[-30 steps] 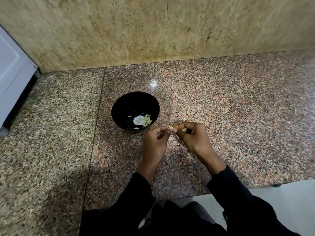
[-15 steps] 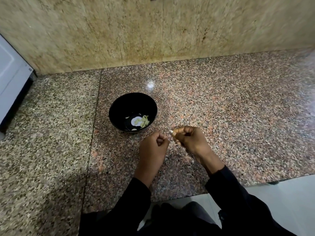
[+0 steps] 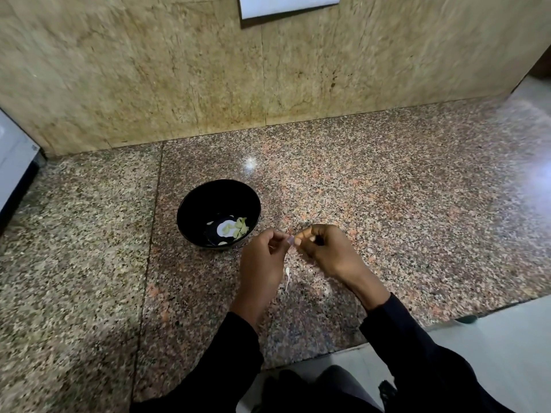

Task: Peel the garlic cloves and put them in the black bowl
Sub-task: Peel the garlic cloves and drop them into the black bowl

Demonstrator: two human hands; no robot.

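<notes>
The black bowl (image 3: 190, 210) stands on the speckled granite counter and holds several pale peeled garlic cloves (image 3: 237, 229) at its bottom. Just right of the bowl's near rim, my left hand (image 3: 262, 260) and my right hand (image 3: 328, 251) meet fingertip to fingertip. Both pinch one small pale garlic clove (image 3: 290, 240), which the fingers mostly hide. A thin white strip of garlic skin (image 3: 287, 275) shows below the hands, over the counter.
A white appliance (image 3: 15, 165) stands at the far left edge. The stone wall rises behind the counter, with a white plate (image 3: 286, 4) on it. The counter's front edge (image 3: 417, 326) runs under my right forearm, with pale floor beyond.
My hands drew slightly apart and have come back together on the clove. A strip of skin now shows below them. The view has tilted up.
</notes>
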